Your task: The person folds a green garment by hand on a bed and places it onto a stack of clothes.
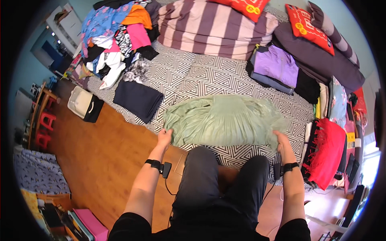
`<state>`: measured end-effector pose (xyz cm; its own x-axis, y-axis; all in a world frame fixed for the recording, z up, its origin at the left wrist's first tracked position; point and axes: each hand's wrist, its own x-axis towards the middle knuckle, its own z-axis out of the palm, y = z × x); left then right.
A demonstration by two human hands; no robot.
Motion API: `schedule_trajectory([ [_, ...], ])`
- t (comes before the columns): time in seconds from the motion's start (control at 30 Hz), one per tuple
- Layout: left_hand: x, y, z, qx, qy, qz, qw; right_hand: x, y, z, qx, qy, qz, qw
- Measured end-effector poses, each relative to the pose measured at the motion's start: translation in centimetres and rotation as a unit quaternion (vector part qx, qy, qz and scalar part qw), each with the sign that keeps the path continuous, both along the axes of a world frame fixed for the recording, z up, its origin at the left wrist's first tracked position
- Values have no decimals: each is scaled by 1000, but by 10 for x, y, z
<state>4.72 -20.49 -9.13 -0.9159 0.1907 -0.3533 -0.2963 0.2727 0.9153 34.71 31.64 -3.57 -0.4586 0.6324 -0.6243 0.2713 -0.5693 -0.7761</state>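
Observation:
A light green garment [225, 120] with fine gathers lies spread sideways across the front of the patterned bed cover [181, 72]; its exact kind I cannot tell. My left hand [165, 137] is closed on its lower left edge. At the right end, my right hand [282, 140] pinches the cloth, with some fingers hidden. Both forearms reach forward on either side of my knees, each with a black strap and small device at the wrist. Just beyond my left hand lies a folded dark navy cloth [138, 100].
A loose heap of clothes [112, 36] fills the far left. Folded clothes with a purple top [275, 66] lie at the far right, near a red fringed scarf [327, 150]. Behind is a striped bedding roll [217, 30]. A white and black bin [85, 105] stands on the floor.

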Motion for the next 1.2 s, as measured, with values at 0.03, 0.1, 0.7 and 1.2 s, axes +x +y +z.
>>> schedule_trajectory([
  [0.03,2,8,3,4,-2,2,1000,4,10,-3,-50,26,-46,997],
  [0.1,5,16,36,154,-148,152,965,-7,-8,29,-38,31,-79,996],
  [0.7,17,97,180,291,52,75,952,-142,-227,51,609,45,620,493],
  [1.2,103,325,49,-74,370,-503,777,-69,-190,87,455,-37,694,557],
])
